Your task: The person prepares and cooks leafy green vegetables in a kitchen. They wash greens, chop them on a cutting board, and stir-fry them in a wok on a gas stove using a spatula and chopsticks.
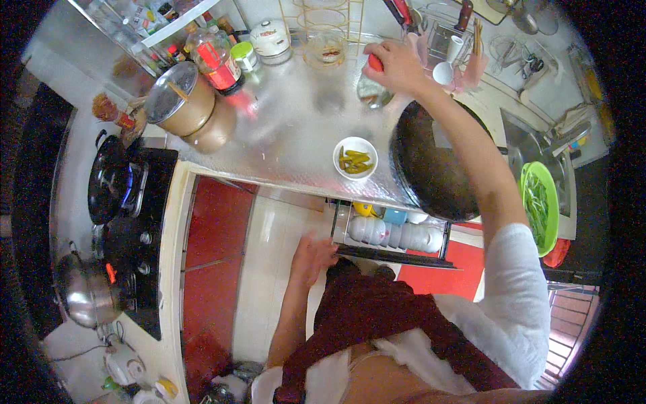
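Observation:
My right hand (396, 65) grips the red lid (375, 62) of a glass jar (372, 93) at the back of the metal-covered counter. My right forearm crosses above a large, dark round board or pan (434, 171). A flat, light piece (444, 134), possibly a cleaver blade, lies on it, partly hidden by that arm. Left of it, a small white bowl (355, 158) holds several green peppers (356, 161). Lower down, my left hand (312, 257) hangs blurred and seemingly without anything in it, near the left end of a pulled-out drawer (398, 255) of stacked bowls (396, 234).
At left, a blue flame burns under a black wok (107, 179); a steel pan (86, 290) sits in front. Along the back stand a lidded pot (184, 103), a sauce bottle (217, 63) and a wire rack (325, 30). A green basket of leafy vegetables (539, 209) is beside the sink (560, 177).

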`<action>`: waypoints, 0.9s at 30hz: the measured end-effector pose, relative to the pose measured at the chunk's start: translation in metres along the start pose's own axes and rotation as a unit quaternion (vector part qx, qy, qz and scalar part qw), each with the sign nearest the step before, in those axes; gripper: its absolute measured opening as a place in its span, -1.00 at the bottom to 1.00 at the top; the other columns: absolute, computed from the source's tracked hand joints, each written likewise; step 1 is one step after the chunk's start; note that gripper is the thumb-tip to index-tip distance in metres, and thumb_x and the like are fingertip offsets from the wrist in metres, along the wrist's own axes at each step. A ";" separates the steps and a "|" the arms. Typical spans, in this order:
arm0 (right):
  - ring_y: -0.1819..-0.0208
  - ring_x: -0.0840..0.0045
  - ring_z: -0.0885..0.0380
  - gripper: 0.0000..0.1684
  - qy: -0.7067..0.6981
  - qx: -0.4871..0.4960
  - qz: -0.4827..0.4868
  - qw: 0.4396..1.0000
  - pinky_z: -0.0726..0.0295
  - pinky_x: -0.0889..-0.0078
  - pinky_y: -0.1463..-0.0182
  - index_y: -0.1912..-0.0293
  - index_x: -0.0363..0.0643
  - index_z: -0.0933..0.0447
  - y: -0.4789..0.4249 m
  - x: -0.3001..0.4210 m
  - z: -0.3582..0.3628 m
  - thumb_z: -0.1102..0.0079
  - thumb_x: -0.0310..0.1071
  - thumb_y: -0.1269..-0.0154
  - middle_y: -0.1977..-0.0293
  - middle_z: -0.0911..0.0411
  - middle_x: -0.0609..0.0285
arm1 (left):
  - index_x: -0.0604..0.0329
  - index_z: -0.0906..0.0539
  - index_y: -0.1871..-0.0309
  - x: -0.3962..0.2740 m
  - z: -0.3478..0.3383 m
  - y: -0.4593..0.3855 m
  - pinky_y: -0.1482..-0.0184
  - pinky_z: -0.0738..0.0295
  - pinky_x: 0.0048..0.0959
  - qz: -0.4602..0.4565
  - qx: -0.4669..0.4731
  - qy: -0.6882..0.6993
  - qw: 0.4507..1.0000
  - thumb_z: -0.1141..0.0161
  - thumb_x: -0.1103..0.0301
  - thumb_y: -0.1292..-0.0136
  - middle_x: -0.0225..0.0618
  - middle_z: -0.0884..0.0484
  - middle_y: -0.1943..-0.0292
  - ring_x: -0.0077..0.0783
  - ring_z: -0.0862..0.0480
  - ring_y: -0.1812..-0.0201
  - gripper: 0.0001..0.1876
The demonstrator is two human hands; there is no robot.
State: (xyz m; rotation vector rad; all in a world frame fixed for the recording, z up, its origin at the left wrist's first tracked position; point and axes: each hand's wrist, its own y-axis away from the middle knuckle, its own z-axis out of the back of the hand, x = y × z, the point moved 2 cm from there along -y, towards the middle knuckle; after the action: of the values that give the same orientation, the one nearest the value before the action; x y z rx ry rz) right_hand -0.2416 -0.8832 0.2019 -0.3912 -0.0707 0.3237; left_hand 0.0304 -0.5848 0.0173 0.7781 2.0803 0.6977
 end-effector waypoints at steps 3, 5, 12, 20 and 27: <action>0.06 0.11 -0.45 -0.39 0.012 0.036 -0.063 0.997 -0.42 0.08 -0.01 -0.05 0.02 -0.38 -0.036 -0.028 -0.063 0.01 0.15 -0.07 0.08 -0.42 -0.03 | 0.22 -0.20 -0.20 0.053 0.104 0.038 0.19 -0.52 -0.19 -0.049 -0.153 0.009 0.987 0.12 -0.03 -0.29 0.05 -0.43 0.01 -0.07 -0.53 0.08 -0.42; 0.04 0.09 -0.44 -0.38 0.025 0.028 -0.086 0.996 -0.41 0.06 -0.03 -0.05 0.02 -0.38 -0.045 -0.044 -0.099 0.00 0.16 -0.06 0.05 -0.39 -0.05 | 0.16 -0.24 -0.17 0.076 0.147 0.072 0.24 -0.53 -0.20 -0.029 -0.261 0.014 0.965 0.07 0.01 -0.27 0.04 -0.45 0.05 -0.08 -0.54 0.11 -0.48; -0.05 -0.02 -0.34 -0.14 -0.017 -0.086 -0.140 0.986 -0.37 0.03 -0.08 -0.09 -0.20 -0.31 -0.057 -0.056 -0.130 -0.24 0.18 0.10 -0.02 -0.29 -0.24 | 0.12 -0.36 0.03 0.089 0.216 0.120 0.32 -0.52 -0.21 -0.055 -0.384 0.139 0.911 -0.08 0.08 -0.19 -0.13 -0.55 0.27 -0.19 -0.58 0.27 -0.60; 0.13 0.20 -0.45 -0.56 -0.281 -0.141 -0.136 0.939 -0.44 0.22 0.04 0.03 -0.24 -0.39 0.029 0.019 -0.054 0.00 -0.09 -0.26 0.11 -0.43 -0.06 | 0.20 -0.22 -0.21 -0.014 0.099 -0.007 0.19 -0.51 -0.39 -0.131 -0.090 -0.129 0.979 -0.07 0.25 -0.25 -0.14 -0.50 0.17 -0.37 -0.55 0.18 -0.50; 0.33 0.49 -0.50 -0.55 -0.457 0.578 -0.470 0.486 -0.54 0.43 0.28 0.14 -0.06 -0.48 0.466 0.147 -0.120 0.02 0.10 -0.22 0.37 -0.51 0.20 | 0.25 0.03 -0.30 -0.066 -0.044 -0.110 0.20 -0.56 -0.39 -0.184 0.115 -0.313 0.925 -0.13 0.34 -0.19 -0.12 -0.46 0.10 -0.33 -0.58 0.17 -0.29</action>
State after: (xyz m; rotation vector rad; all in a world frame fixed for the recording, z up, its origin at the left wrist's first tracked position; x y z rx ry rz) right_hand -0.2246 -0.4718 -0.0875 1.2648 -1.0439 -0.6114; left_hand -0.0042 -0.7141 -0.0044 0.6025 1.6505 -0.0196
